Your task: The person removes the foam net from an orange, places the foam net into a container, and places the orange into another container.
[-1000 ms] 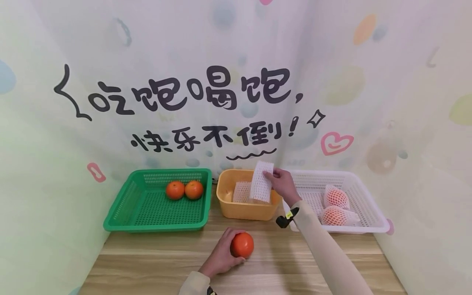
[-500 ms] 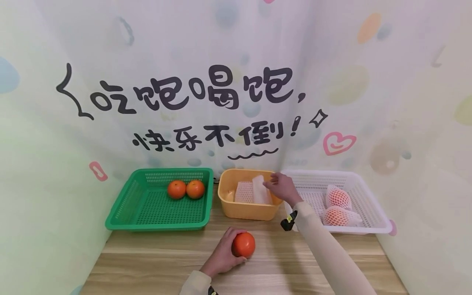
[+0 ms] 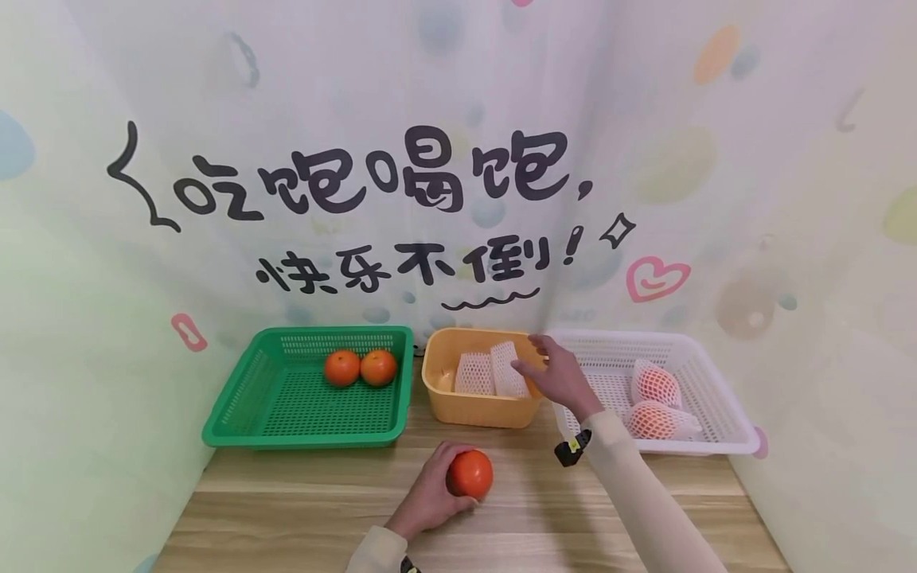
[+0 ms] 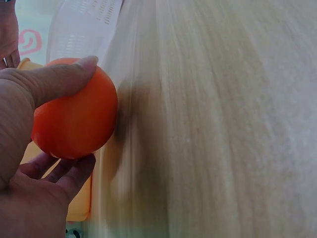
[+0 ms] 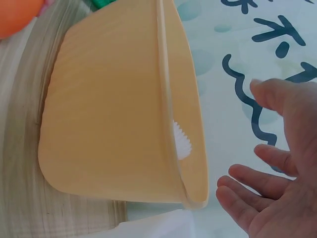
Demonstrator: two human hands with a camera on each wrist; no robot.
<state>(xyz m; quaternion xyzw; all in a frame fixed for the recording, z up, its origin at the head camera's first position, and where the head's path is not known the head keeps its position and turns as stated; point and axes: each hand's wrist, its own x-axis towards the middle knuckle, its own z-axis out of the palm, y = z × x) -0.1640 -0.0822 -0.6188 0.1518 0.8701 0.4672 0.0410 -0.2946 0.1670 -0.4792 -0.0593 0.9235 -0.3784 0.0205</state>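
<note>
My left hand [image 3: 430,489] grips a smooth, round orange-red fruit [image 3: 470,474] low over the wooden table, its thumb on one side and fingers on the other, as the left wrist view shows [image 4: 74,111]. My right hand [image 3: 562,374] is over the right rim of the yellow-orange bin [image 3: 480,411], fingers spread and holding nothing. Inside the bin lie white foam net sleeves, one on the left [image 3: 475,374] and another leaning on the right [image 3: 509,370]. In the right wrist view, only a jagged sleeve end [image 5: 182,141] shows past the bin's rim.
A green basket [image 3: 308,440] with two orange-red fruits [image 3: 360,368] stands at the left. At the right, a white basket [image 3: 688,444] holds two net-wrapped fruits [image 3: 655,402]. A printed curtain [image 3: 401,79] hangs behind the containers.
My right hand has let go of a foam net sleeve, which has dropped into the bin, and the hand has drawn slightly right. The left hand has stayed on the fruit.
</note>
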